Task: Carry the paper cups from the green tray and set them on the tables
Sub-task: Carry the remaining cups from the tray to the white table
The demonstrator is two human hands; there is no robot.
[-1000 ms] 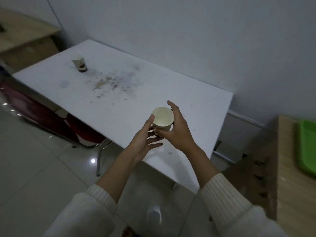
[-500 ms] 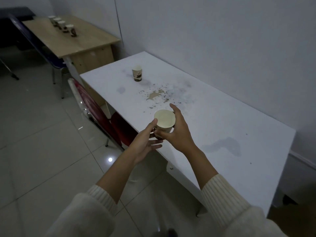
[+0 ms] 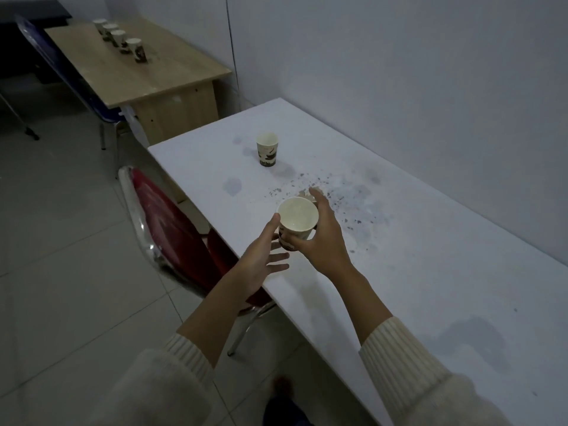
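White and speckled with dark stains (image 3: 325,187), the long surface (image 3: 430,272) runs along a grey wall. Over its near edge the right hand (image 3: 322,241) wraps fingers and thumb round an upright paper cup (image 3: 297,221). The left hand (image 3: 258,261) lies straight-fingered just beside it at eight o'clock, thumb against the cup's side. A second cup (image 3: 267,150) stands on the same surface at eleven o'clock from the held one, well apart. A red chair (image 3: 172,235) is tucked in at nine o'clock, under the left hand. Farther off at ten o'clock, a wooden surface (image 3: 147,78) carries a row of four cups (image 3: 121,40), with a blue chair (image 3: 64,75) beside it.
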